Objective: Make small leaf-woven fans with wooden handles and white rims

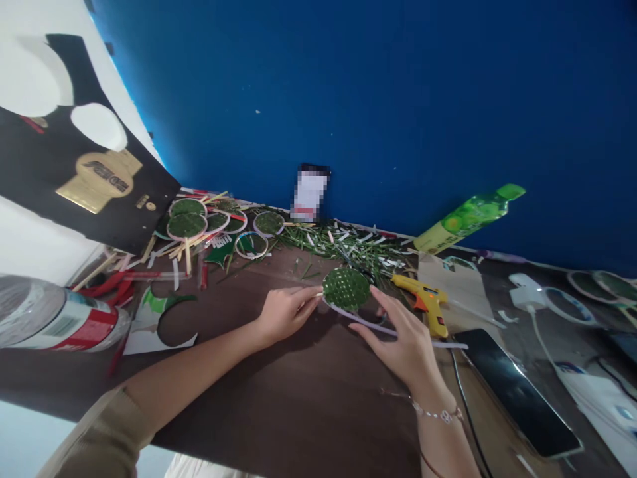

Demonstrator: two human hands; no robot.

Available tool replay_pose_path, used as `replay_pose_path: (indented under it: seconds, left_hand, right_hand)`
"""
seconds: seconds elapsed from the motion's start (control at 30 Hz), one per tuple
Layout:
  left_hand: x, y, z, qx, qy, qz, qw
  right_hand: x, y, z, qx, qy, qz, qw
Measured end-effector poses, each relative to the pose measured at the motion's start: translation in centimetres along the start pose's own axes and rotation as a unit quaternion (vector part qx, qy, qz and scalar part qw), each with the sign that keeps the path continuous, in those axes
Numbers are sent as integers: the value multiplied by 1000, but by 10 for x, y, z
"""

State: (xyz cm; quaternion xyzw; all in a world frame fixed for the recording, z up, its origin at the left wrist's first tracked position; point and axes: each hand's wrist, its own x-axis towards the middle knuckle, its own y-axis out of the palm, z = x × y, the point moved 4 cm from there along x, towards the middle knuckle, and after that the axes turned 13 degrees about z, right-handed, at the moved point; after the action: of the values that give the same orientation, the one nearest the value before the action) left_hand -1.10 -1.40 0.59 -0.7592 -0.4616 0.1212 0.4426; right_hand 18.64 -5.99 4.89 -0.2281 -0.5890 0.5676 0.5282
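Observation:
A small round disc woven from green leaf strips is held up above the brown table. At its left edge, my left hand pinches it near a pale tip. My right hand is at the disc's right side with thumb and fingers apart, the index fingertip touching or very near the rim. A pale, thin strip runs along the disc's lower edge and passes through the gap between my right thumb and fingers, out to the right. Just behind that hand lies a yellow glue gun.
Similar round green pieces and leaf scraps lie along the blue wall. A propped phone, a green bottle and a black phone are around. A large plastic jar stands left; cables run at right.

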Motion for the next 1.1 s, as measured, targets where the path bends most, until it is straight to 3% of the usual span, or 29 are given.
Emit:
replay_pose_path:
  seconds: [0.1,0.27,0.9,1.1]
  left_hand:
    - [0,0,0,0,1,-7,1000]
    - [-1,0,1,13,5,-19,1000]
    - [-2,1,-3,81,35,12,996]
    - [0,2,-4,82,43,30,995]
  right_hand:
    - [-3,-1,-7,4,23,-2,1000]
    - [-6,-2,-12,21,-26,4,999]
    - [-2,-10,-12,-59,-23,-23,998]
    - [1,-6,-14,-23,-44,39,998]
